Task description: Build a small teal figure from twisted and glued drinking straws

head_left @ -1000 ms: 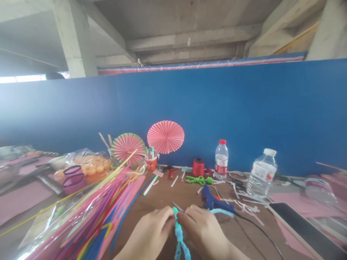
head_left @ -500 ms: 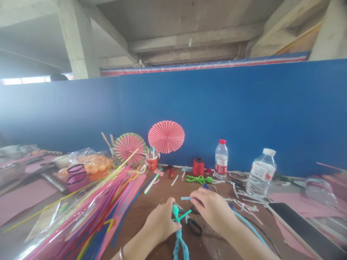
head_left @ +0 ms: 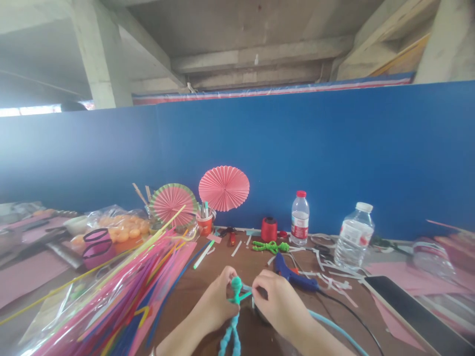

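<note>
My left hand (head_left: 217, 301) is closed around a small turquoise pipe-cleaner figure (head_left: 236, 284), held upright above the table. The figure has a rounded head, a thin arm sticking out to the right and two twisted light-blue legs (head_left: 230, 336). Beside it my right hand (head_left: 276, 301) pinches a narrow pale-blue strip (head_left: 246, 288), whose far end reaches the figure near its arm. Whether strip and figure touch I cannot tell. A blue glue gun (head_left: 295, 275) lies just beyond my right hand, and a light-blue pipe cleaner (head_left: 334, 329) runs out from under my right forearm.
Bundled coloured pipe cleaners (head_left: 122, 291) cover the left. Behind stand pink paper fans (head_left: 224, 188), a pen cup (head_left: 205, 225), red thread (head_left: 269, 229) and two water bottles (head_left: 300, 220). A green pipe-cleaner piece (head_left: 270, 246) lies mid-table; a phone (head_left: 411, 311) lies right.
My right hand has moved left and down, bringing the pale strip to the figure. The glue gun now shows, while the black-handled scissors are mostly covered. The figure has shifted slightly left.
</note>
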Motion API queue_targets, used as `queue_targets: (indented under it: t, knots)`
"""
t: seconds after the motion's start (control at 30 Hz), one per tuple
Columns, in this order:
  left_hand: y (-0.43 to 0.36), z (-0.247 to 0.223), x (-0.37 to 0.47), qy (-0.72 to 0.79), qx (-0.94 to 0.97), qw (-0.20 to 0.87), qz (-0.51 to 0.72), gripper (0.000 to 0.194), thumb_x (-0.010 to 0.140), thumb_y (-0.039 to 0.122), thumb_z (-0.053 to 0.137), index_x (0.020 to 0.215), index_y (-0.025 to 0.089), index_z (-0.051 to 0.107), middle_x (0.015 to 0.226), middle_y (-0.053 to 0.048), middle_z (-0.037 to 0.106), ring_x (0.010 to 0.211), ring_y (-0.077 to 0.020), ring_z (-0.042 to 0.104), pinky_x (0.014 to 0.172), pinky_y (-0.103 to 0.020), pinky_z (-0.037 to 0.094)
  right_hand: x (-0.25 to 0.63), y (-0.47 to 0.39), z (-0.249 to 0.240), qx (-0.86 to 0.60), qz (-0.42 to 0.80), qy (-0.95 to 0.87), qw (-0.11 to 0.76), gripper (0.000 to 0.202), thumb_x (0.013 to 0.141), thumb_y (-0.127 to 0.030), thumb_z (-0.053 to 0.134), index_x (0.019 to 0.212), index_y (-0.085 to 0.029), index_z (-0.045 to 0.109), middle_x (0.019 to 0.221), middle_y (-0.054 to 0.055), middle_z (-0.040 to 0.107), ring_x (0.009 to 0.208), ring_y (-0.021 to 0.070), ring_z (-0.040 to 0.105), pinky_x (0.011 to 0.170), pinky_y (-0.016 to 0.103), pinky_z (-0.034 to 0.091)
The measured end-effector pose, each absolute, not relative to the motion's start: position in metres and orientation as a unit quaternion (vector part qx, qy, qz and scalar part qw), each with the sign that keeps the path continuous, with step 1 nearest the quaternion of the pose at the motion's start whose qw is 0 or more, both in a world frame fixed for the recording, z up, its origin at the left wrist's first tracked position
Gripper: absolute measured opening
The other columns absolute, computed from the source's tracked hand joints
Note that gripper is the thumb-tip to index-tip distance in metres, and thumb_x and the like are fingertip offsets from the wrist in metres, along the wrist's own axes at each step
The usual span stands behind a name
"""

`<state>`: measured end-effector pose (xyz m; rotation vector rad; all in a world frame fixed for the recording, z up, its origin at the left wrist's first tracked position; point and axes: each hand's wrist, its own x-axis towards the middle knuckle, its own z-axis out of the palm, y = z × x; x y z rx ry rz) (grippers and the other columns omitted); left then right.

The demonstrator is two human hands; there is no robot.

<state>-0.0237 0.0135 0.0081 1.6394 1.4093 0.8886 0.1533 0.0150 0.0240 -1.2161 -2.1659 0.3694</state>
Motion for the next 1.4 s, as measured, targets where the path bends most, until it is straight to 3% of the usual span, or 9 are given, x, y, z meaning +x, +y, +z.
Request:
queue_targets:
  t: [0.1, 0.17, 0.33, 0.47, 0.7, 0.93, 1.03, 1.2, 1.4]
  knots:
    - [0.009, 0.019, -0.024, 0.503, 0.671, 0.398, 0.372, 0.037, 0.057, 0.005, 0.052, 0.088, 0.022, 0.042, 0.064, 0.007, 0.049, 0.056, -0.0102, 0.045, 0.049, -0.019, 0.033, 0.154, 0.016, 0.025, -0.433, 0.144, -0.833, 0.313, 0.018, 0.068, -0.008, 0.044, 0.065, -0.019, 0.058, 0.103, 0.001, 0.057, 0.073, 0.0107, 0.057, 0.069, 0.019, 0.038]
    - [0.007, 0.026, -0.024, 0.475, 0.667, 0.417, 0.394, 0.034, 0.06, 0.008, 0.056, 0.088, 0.022, 0.043, 0.067, 0.005, 0.052, 0.062, -0.0118, 0.048, 0.054, -0.02, 0.036, 0.156, 0.017, 0.027, -0.41, 0.146, -0.852, 0.291, 0.016, 0.067, -0.009, 0.046, 0.067, -0.019, 0.058, 0.11, 0.002, 0.055, 0.08, 0.0125, 0.057, 0.072, 0.019, 0.037]
    - [0.008, 0.031, -0.028, 0.456, 0.639, 0.467, 0.407, 0.055, 0.059, 0.007, 0.058, 0.109, 0.024, 0.042, 0.078, 0.002, 0.057, 0.071, -0.0152, 0.053, 0.063, -0.026, 0.041, 0.156, 0.02, 0.026, -0.412, 0.143, -0.865, 0.247, 0.014, 0.072, -0.012, 0.045, 0.069, -0.019, 0.058, 0.071, 0.0, 0.059, 0.071, 0.0132, 0.055, 0.064, 0.019, 0.035]
    - [0.011, 0.025, -0.029, 0.463, 0.643, 0.442, 0.421, 0.048, 0.058, 0.004, 0.057, 0.102, 0.022, 0.051, 0.086, 0.0, 0.057, 0.078, -0.0167, 0.053, 0.069, -0.027, 0.041, 0.154, 0.02, 0.022, -0.423, 0.138, -0.856, 0.262, 0.012, 0.074, -0.013, 0.046, 0.07, -0.019, 0.055, 0.07, -0.001, 0.057, 0.069, 0.0121, 0.054, 0.062, 0.018, 0.033]
    - [0.016, 0.025, -0.028, 0.444, 0.614, 0.513, 0.404, 0.019, 0.069, 0.012, 0.052, 0.087, 0.019, 0.048, 0.07, 0.003, 0.053, 0.067, -0.0121, 0.049, 0.061, -0.023, 0.038, 0.155, 0.023, 0.022, -0.435, 0.148, -0.837, 0.296, 0.014, 0.075, -0.012, 0.046, 0.063, -0.018, 0.05, 0.066, -0.002, 0.054, 0.065, 0.0105, 0.051, 0.059, 0.018, 0.032]
    - [0.011, 0.022, -0.021, 0.441, 0.564, 0.572, 0.4, 0.02, 0.068, 0.017, 0.056, 0.079, 0.021, 0.039, 0.065, 0.005, 0.052, 0.059, -0.0125, 0.05, 0.054, -0.025, 0.041, 0.153, 0.017, 0.024, -0.433, 0.146, -0.848, 0.269, 0.015, 0.077, -0.015, 0.046, 0.064, -0.018, 0.053, 0.068, -0.001, 0.054, 0.066, 0.0112, 0.052, 0.06, 0.019, 0.033]
    - [0.01, 0.022, -0.015, 0.437, 0.574, 0.537, 0.438, 0.022, 0.065, 0.018, 0.059, 0.077, 0.02, 0.041, 0.062, 0.006, 0.051, 0.058, -0.0118, 0.048, 0.053, -0.023, 0.039, 0.152, 0.015, 0.025, -0.439, 0.118, -0.854, 0.255, 0.016, 0.078, -0.016, 0.045, 0.065, -0.018, 0.053, 0.069, -0.001, 0.054, 0.067, 0.011, 0.053, 0.06, 0.019, 0.034]
    - [0.009, 0.017, -0.012, 0.45, 0.62, 0.447, 0.462, 0.029, 0.058, 0.006, 0.057, 0.081, 0.02, 0.047, 0.069, 0.005, 0.054, 0.067, -0.0131, 0.051, 0.059, -0.022, 0.039, 0.15, 0.013, 0.023, -0.468, 0.051, -0.849, 0.24, 0.017, 0.077, -0.013, 0.044, 0.062, -0.018, 0.051, 0.068, -0.002, 0.053, 0.065, 0.011, 0.052, 0.058, 0.02, 0.032]
    - [-0.001, 0.02, -0.008, 0.496, 0.647, 0.358, 0.454, 0.031, 0.062, 0.009, 0.053, 0.09, 0.022, 0.048, 0.076, 0.003, 0.055, 0.071, -0.0156, 0.054, 0.064, -0.024, 0.042, 0.149, 0.008, 0.026, -0.5, 0.035, -0.835, 0.23, 0.016, 0.077, -0.014, 0.043, 0.064, -0.018, 0.052, 0.071, 0.001, 0.057, 0.068, 0.013, 0.055, 0.058, 0.022, 0.033]
